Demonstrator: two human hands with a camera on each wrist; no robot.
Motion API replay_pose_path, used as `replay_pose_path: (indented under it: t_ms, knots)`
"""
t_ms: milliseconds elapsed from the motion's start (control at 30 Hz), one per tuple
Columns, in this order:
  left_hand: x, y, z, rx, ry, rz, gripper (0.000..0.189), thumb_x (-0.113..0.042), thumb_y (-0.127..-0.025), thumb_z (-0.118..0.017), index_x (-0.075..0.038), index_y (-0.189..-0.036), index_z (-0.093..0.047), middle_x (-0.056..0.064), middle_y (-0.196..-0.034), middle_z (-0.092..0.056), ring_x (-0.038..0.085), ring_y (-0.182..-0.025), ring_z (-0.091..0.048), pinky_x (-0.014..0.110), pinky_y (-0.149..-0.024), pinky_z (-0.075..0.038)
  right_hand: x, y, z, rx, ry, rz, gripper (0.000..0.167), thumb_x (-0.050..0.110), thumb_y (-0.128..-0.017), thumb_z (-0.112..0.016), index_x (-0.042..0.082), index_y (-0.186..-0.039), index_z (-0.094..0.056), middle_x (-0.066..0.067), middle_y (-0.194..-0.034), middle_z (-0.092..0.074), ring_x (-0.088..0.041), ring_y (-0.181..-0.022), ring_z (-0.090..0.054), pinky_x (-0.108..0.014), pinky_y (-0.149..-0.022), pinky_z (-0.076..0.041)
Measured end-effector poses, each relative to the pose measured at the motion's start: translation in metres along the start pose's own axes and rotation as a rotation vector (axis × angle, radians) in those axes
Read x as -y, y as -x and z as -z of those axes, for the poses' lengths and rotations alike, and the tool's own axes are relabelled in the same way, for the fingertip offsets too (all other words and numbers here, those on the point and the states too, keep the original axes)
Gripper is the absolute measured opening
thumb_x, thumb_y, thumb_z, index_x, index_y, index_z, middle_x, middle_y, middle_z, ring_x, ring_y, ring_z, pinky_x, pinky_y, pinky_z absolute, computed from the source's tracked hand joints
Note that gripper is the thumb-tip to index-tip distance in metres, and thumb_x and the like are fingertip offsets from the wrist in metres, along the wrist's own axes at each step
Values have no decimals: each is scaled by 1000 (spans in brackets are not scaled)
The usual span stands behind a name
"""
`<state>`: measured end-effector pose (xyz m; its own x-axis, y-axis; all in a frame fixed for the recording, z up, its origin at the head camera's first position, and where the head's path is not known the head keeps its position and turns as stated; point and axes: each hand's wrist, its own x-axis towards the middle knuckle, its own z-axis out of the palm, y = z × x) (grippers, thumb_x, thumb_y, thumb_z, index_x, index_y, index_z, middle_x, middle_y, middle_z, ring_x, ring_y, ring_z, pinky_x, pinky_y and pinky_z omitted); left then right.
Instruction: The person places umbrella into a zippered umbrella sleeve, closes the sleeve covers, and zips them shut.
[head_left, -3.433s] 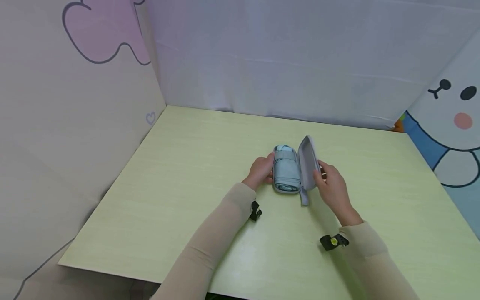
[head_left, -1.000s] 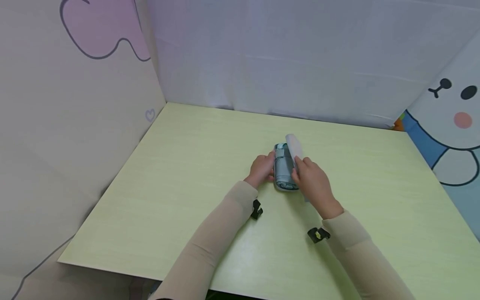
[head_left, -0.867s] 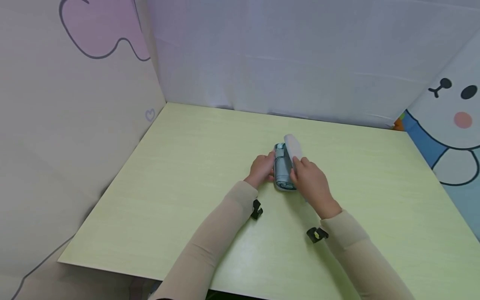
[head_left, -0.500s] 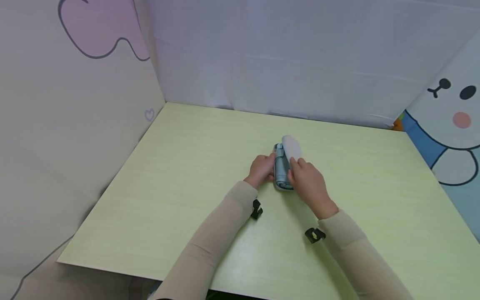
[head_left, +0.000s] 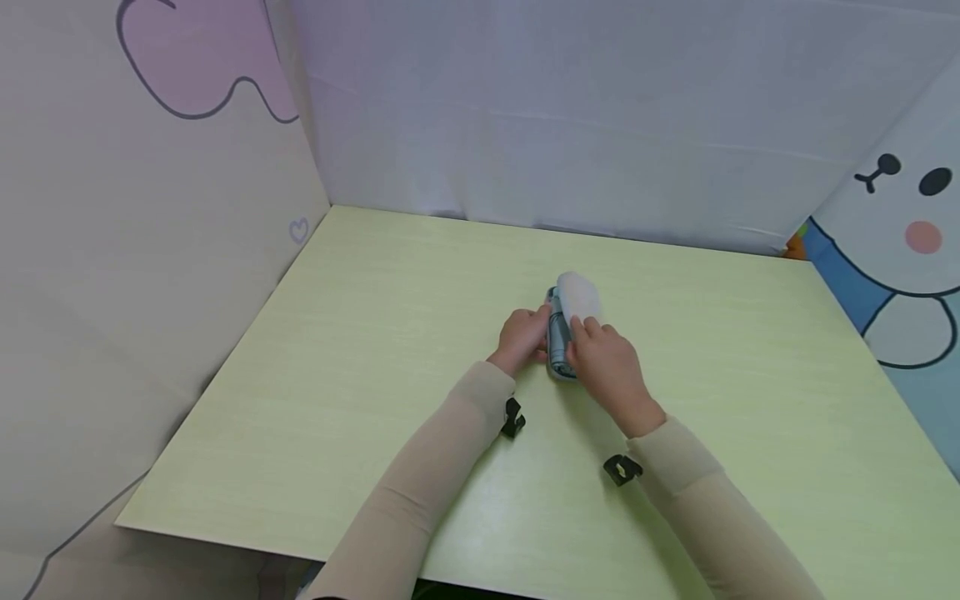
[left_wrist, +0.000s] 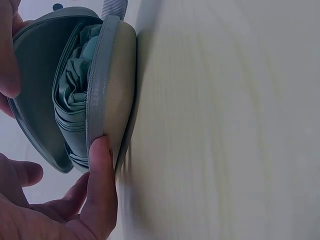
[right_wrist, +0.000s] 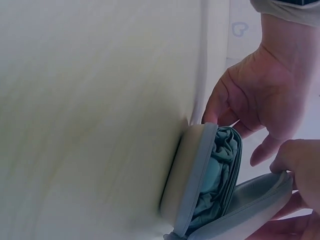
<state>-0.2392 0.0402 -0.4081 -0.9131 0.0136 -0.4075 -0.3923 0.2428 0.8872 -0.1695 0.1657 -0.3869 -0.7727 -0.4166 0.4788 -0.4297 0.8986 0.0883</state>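
As the case base (left_wrist: 121,75) is seemingly steadied on the tabletop (head_left: 360,375) by the left hand (head_left: 520,340), thumb and fingers apart, the tilted lid (head_left: 579,294) above its fabric roll (head_left: 558,343) is pinched by the right hand (head_left: 611,365)

My pale yellow-green table (head_left: 360,333) has a whitish-lilac backdrop (head_left: 525,100) standing behind its far edge. Left of the table I see a pale panel (head_left: 150,292) with a pink, dark-outlined shape (head_left: 210,58) high up and a small purple heart (head_left: 298,230) near the table's far left corner. Right of the table I see a white cartoon face (head_left: 870,237) with a pink cheek (head_left: 923,237).
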Motion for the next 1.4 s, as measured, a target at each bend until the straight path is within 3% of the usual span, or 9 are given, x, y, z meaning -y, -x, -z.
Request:
replay_pose_path:
  t_ms: [300,733,867,1100,1400]
  knots:
    - [0,-1,1,-13,-2,3,45,-45,-93,-47,-5,-110,-62,4,-64,-50,16,-49,-51,28,-50,-52,9,-3,-1,35,59,52,33,9,-80,-68,-12,-104,-59,-15,-78,-54,-24,-56,-47,-32,-43,-42]
    - [-2,-1,2,-18,-36,-14,39,-40,-94,-47,-6,-83,-62,3,-58,-49,16,-44,-51,28,-48,-52,20,-6,-6,36,149,108,20,4,-85,-64,-13,-94,-58,-14,-73,-52,-25,-55,-49,-33,-43,-43]
    - [0,-1,2,-24,-57,-35,39,-39,-94,-47,-6,-77,-61,2,-55,-49,14,-43,-50,24,-44,-48,22,-5,-8,69,178,114,23,5,-85,-64,-13,-99,-60,-14,-74,-53,-26,-58,-50,-34,-45,-43]
    - [1,-3,1,-31,-97,-47,36,-37,-92,-52,-6,-78,-64,2,-60,-51,12,-43,-47,21,-42,-42,25,-5,-12,75,211,116,34,20,-87,-67,-11,-100,-61,-12,-74,-51,-25,-58,-50,-34,-45,-43]
    - [3,1,4,-22,-108,-121,34,-37,-86,-63,-4,-79,-67,2,-66,-58,14,-48,-51,22,-45,-43,27,-4,-15,98,225,118,33,21,-87,-67,-10,-98,-62,-12,-76,-51,-24,-59,-51,-34,-47,-45]
